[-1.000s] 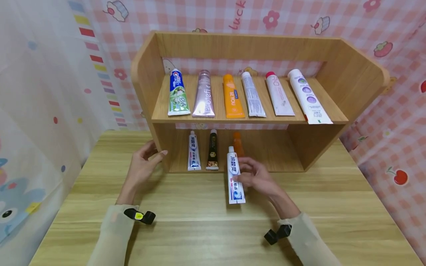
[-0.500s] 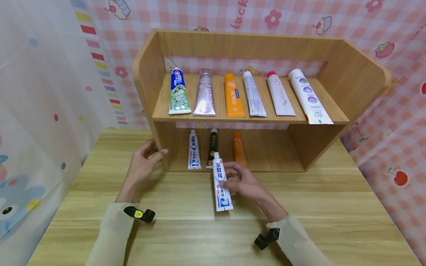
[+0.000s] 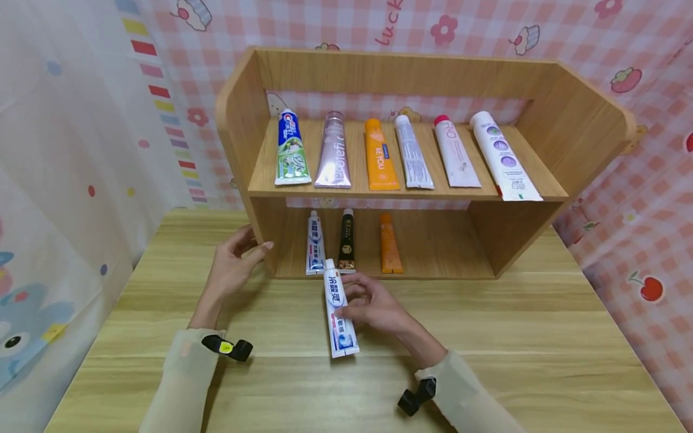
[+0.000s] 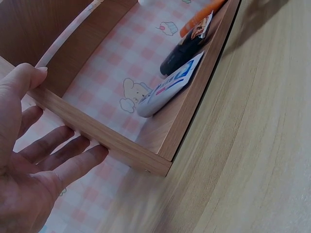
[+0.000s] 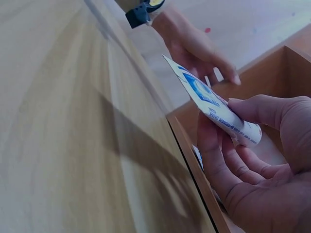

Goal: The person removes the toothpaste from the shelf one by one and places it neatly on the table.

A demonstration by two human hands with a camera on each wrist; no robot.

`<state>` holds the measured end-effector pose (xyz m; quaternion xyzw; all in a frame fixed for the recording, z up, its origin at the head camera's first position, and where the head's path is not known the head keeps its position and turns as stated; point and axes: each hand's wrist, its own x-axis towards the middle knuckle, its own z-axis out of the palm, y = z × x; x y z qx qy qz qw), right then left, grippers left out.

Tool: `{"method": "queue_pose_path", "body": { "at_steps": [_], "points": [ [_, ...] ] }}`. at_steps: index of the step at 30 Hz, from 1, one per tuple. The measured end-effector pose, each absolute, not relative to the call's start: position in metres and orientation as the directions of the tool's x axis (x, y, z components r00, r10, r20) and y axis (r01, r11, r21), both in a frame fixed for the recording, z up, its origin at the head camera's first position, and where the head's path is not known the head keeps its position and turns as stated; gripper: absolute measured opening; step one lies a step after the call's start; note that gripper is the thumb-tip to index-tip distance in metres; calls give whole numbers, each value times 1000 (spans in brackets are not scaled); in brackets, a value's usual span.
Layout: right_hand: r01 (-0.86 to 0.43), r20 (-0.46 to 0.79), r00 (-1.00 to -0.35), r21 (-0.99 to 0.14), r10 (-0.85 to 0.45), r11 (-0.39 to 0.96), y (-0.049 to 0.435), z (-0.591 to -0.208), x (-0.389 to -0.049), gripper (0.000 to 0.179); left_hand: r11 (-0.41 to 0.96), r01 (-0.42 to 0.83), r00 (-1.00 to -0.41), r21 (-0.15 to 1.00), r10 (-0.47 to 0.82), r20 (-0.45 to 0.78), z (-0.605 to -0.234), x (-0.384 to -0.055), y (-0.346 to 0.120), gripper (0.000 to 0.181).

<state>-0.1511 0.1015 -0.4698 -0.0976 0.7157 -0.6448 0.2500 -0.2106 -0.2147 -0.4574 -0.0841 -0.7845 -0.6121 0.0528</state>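
My right hand point(image 3: 373, 304) pinches a white and blue toothpaste tube point(image 3: 340, 319) between thumb and fingers, in front of the wooden shelf point(image 3: 411, 195). The tube is held cap end toward the shelf, above the table; in the right wrist view its flat crimped end point(image 5: 187, 87) points away from my palm. My left hand point(image 3: 233, 261) holds the shelf's left side panel point(image 4: 97, 126), thumb on one side and fingers on the other. On the lower board lie a matching white toothpaste tube point(image 3: 314, 243), a black tube point(image 3: 346, 240) and an orange tube point(image 3: 390, 243).
Along the upper board several tubes lie in a row, from a blue and green one point(image 3: 292, 150) to a large white one point(image 3: 506, 156) jutting past the front edge. The wood-grain table point(image 3: 271, 385) extends before the shelf. Patterned cloth point(image 3: 411, 27) hangs behind.
My right hand has carried the white toothpaste tube leftward and a little toward me, uncovering the orange tube on the lower board. My left hand stays on the side panel.
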Motion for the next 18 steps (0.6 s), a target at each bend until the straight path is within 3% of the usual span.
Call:
{"method": "queue_pose_path", "body": {
  "at_steps": [18],
  "points": [
    [225,-263,-857,-965,-442,137,66,-481,-142,60,247,193,-981,950,70,181,-457,-211,-215,57]
  ]
}}
